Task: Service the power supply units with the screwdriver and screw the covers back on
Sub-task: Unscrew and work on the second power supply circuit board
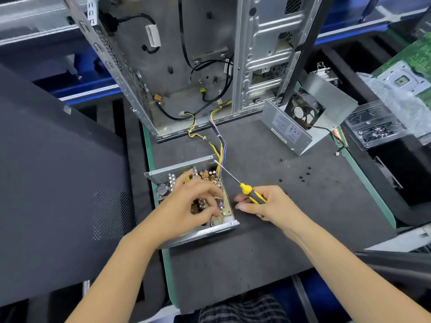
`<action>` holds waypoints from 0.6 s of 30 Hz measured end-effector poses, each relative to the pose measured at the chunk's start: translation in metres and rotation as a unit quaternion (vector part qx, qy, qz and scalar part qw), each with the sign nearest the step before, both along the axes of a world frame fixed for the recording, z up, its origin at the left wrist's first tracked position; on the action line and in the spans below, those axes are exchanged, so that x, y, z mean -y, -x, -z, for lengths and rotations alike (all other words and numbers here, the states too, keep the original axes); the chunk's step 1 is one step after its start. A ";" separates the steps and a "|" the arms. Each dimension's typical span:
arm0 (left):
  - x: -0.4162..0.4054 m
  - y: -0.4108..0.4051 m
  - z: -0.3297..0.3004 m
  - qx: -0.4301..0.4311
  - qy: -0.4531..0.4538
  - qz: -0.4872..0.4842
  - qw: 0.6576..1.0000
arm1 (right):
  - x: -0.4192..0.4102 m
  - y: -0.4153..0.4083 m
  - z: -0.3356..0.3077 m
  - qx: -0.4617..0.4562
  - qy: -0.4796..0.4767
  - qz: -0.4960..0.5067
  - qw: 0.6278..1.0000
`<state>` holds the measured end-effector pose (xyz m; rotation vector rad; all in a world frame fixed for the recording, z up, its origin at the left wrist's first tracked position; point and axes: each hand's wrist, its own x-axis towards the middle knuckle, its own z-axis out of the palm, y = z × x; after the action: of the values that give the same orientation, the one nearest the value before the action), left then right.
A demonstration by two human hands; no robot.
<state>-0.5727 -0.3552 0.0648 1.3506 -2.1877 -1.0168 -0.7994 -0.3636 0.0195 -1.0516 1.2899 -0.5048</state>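
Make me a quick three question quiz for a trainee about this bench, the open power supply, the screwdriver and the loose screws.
1. True or false: the right hand holds the yellow and black screwdriver by its handle.
2. Where do the left hand's fingers reach?
A. into the open power supply unit
B. into the computer case
C. onto the removed cover with the fan
3. Fill in: the loose black screws lie on the dark mat to the ____ of the screwdriver.

Key: 1 true; 2 A; 3 right.
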 end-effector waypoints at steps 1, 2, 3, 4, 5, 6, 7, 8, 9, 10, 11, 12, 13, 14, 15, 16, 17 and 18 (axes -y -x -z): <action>-0.001 -0.004 0.000 0.017 0.009 0.006 1.000 | -0.002 -0.003 0.002 0.001 0.005 0.010 1.000; -0.003 -0.006 0.000 0.034 0.023 0.016 0.999 | -0.004 -0.006 0.004 -0.005 0.017 0.016 1.000; -0.004 -0.007 0.001 0.045 0.035 0.028 0.998 | -0.006 -0.009 0.006 -0.018 0.036 0.015 0.999; -0.004 -0.007 0.001 0.048 0.039 0.040 0.997 | -0.007 -0.012 0.007 -0.037 0.059 0.010 0.998; -0.003 -0.008 0.001 0.050 0.038 0.051 0.997 | -0.008 -0.014 0.008 -0.055 0.081 0.003 0.995; -0.002 -0.008 0.002 0.054 0.038 0.060 0.996 | -0.010 -0.016 0.010 -0.068 0.099 -0.003 0.993; -0.001 -0.008 0.002 0.062 0.044 0.067 0.995 | -0.011 -0.018 0.011 -0.077 0.113 -0.007 0.991; 0.000 -0.007 0.002 0.069 0.053 0.069 0.994 | -0.013 -0.020 0.011 -0.087 0.131 -0.011 0.988; 0.001 -0.006 0.003 0.078 0.064 0.069 0.993 | -0.015 -0.023 0.012 -0.097 0.156 -0.014 0.983; 0.003 -0.004 0.003 0.087 0.073 0.067 0.991 | -0.016 -0.025 0.013 -0.108 0.183 -0.016 0.977; 0.004 -0.002 0.004 0.095 0.083 0.066 0.990 | -0.017 -0.026 0.014 -0.115 0.201 -0.016 0.973; 0.006 0.000 0.006 0.102 0.091 0.066 0.988 | -0.018 -0.027 0.015 -0.118 0.209 -0.014 0.971; 0.007 0.002 0.007 0.104 0.094 0.064 0.988 | -0.017 -0.028 0.016 -0.122 0.209 -0.014 0.970; 0.008 0.004 0.007 0.105 0.091 0.061 0.988 | -0.016 -0.028 0.017 -0.130 0.204 -0.015 0.970; 0.009 0.006 0.007 0.109 0.088 0.056 0.989 | -0.015 -0.028 0.018 -0.143 0.202 -0.019 0.969; 0.009 0.007 0.007 0.116 0.084 0.052 0.988 | -0.015 -0.028 0.019 -0.156 0.202 -0.022 0.967; 0.010 0.008 0.007 0.125 0.082 0.049 0.988 | -0.015 -0.029 0.019 -0.163 0.205 -0.021 0.965; 0.010 0.010 0.006 0.132 0.080 0.046 0.987 | -0.015 -0.030 0.020 -0.163 0.207 -0.016 0.964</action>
<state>-0.5823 -0.3656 0.0585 1.3890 -2.4858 -0.7069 -0.7698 -0.3484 -0.0002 -1.5532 1.4884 -0.6110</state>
